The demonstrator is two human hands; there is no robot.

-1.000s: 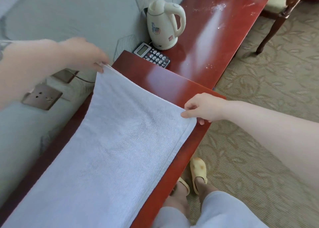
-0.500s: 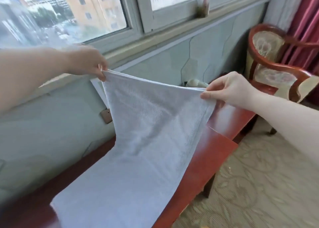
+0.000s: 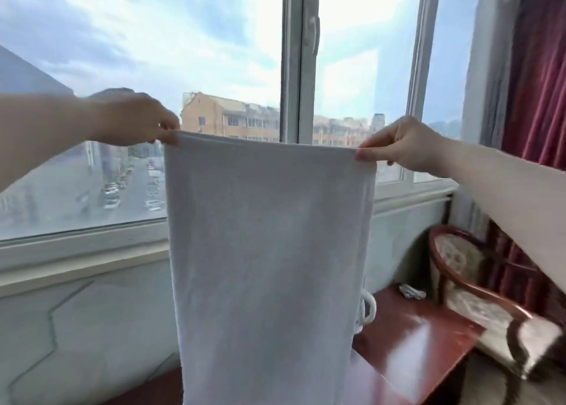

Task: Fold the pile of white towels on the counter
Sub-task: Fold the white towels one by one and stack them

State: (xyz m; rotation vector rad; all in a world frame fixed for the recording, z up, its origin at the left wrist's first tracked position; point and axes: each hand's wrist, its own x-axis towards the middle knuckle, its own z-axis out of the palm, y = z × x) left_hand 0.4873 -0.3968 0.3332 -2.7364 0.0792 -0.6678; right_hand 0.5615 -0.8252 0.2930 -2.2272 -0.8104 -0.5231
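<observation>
Towel: the white towel (image 3: 269, 251) hung lengthwise in front of the window (image 3: 214, 67), its lower part dropping out of view above the counter (image 3: 413, 337).
Grip: the left hand (image 3: 134, 119) and right hand (image 3: 404, 144) each pinched a top corner, probably to let the cloth hang flat and square for folding.
Fabric: soft terry, limp (hemmed top edge pulled taut).
Counter: glossy red-brown wood, a white handle (image 3: 369, 309) peeking out behind the towel.

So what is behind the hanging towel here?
Behind the towel a white kettle handle peeks out at its right edge above the counter. The kettle's body and the windowsill stretch behind it are covered.
</observation>
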